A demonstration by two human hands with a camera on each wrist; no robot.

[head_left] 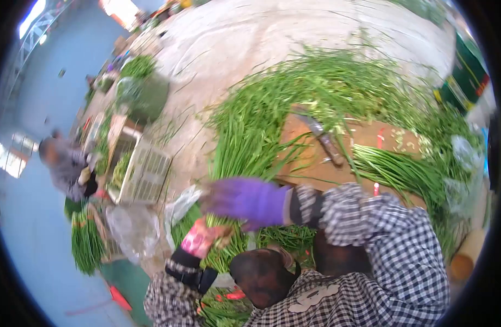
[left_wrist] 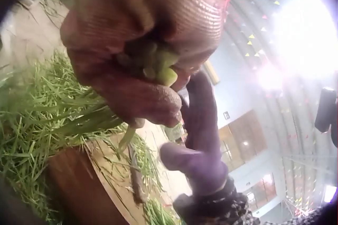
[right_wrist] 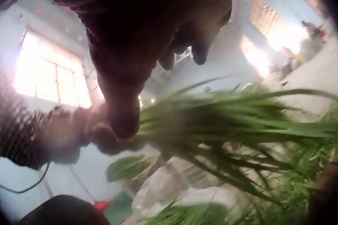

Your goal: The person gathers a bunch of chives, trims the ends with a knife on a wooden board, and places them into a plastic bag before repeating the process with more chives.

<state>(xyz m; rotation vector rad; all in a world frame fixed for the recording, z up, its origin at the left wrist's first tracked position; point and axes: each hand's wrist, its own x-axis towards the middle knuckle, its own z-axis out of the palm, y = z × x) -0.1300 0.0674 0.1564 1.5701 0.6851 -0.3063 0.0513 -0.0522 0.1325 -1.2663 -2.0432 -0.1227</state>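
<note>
In the head view the left hand (head_left: 204,238), in a pink patterned glove, grips a bunch of green stalks (head_left: 228,248). Its fingers curl round the pale cut ends (left_wrist: 168,76) in the left wrist view. Just above and to the right, the purple-gloved right hand (head_left: 247,201) is held out over the stalks with its fingers extended, blurred in the head view. The right wrist view shows the right hand (right_wrist: 132,61) dark beside the leafy bunch (right_wrist: 211,119); whether it touches the leaves is unclear.
A knife (head_left: 324,139) and a tied bundle (head_left: 395,169) lie on a brown board (head_left: 310,171), with a heap of loose greens (head_left: 316,82) behind. At left are a white crate (head_left: 144,171), a plastic bag (head_left: 133,229) and another person (head_left: 70,166).
</note>
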